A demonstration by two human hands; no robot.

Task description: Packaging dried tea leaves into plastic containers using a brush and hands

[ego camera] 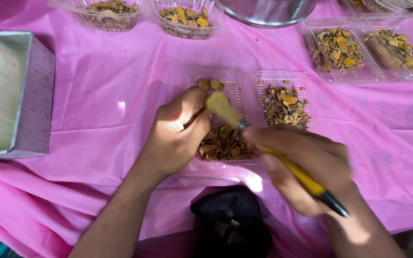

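Brush (273,155) in right hand (307,167) crosses clear tray (244,81) beside left hand (175,136).

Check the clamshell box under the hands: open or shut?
Open. The clamshell lies spread flat on the pink cloth, both halves up, dried pieces showing in each.

Both forearms are bare (no sleeves), and the left hand (175,136) and right hand (307,165) wear nothing.
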